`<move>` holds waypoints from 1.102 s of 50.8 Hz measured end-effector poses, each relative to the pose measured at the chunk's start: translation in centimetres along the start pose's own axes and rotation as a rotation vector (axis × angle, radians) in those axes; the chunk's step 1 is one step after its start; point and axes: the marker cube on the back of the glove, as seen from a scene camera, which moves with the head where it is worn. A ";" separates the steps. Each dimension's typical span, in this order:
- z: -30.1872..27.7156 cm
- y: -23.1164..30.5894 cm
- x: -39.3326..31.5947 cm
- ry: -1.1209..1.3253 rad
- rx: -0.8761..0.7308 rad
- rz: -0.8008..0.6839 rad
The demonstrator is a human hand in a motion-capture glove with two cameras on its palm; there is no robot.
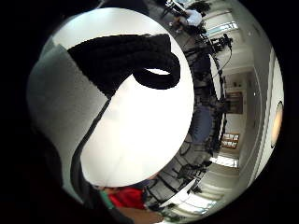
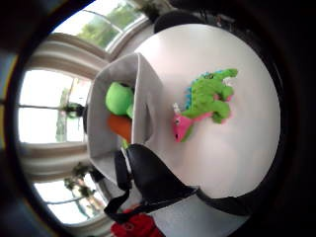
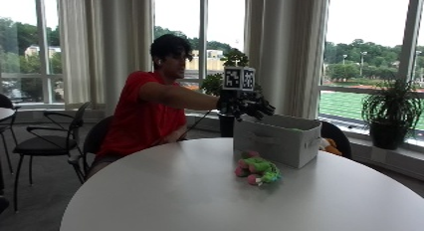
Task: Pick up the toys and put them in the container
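Hand point(image 3: 246, 107) raised over bin point(image 3: 281, 140) rim, fingers relaxed, holding nothing. Dino toy point(image 3: 258, 171) on table point(image 3: 199, 201) just beside bin. Green and orange toys point(image 2: 120, 109) inside bin.

In the outside view the box point(image 3: 281, 140) walls hide whatever lies inside. The gloved hand point(image 3: 246, 106) is too small there to read its fingers. At the box's three o'clock, an orange shape point(image 3: 329, 146) is half hidden behind it.
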 end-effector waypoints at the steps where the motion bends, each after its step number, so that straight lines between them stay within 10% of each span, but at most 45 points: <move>1: 0.3 -0.4 0.1 0.010 0.000 0.000; 56: 17.2 -5.7 -2.1 0.020 -0.416 0.129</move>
